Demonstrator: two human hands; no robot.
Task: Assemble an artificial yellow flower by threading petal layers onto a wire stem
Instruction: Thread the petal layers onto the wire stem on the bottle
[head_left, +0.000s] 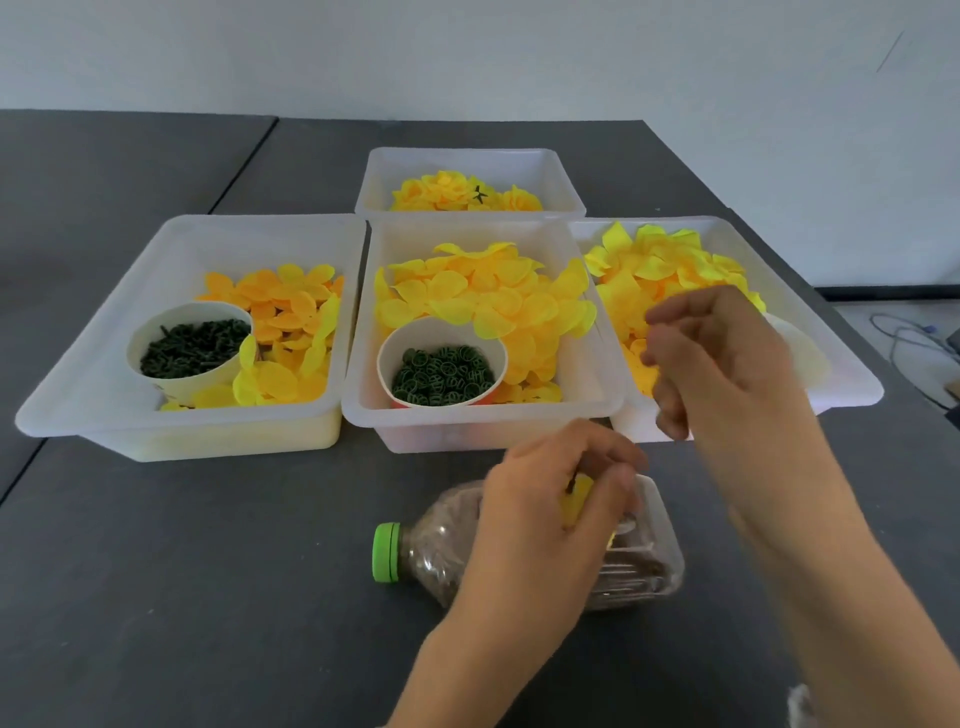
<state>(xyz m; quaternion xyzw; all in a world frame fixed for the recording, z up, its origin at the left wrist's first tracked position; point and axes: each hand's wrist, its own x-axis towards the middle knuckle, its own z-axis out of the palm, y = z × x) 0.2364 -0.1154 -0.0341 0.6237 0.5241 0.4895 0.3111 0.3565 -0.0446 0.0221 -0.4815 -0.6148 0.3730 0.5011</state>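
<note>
Left hand (545, 499) pinching, right hand (722, 358) loosely curled.

a dark grey table (208, 571) carries four white trays (332, 415) and a green-capped bottle (431, 551) lying sideways.

Clear bottle (431, 556), green cap (387, 552), lying on its side | dark table (208, 571) | cables (898, 338) on floor, far right

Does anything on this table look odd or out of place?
Only the clear bottle with a green cap: it lies on its side on the table, under the left hand. Petals stay inside their white trays; nothing has spilled.
</note>
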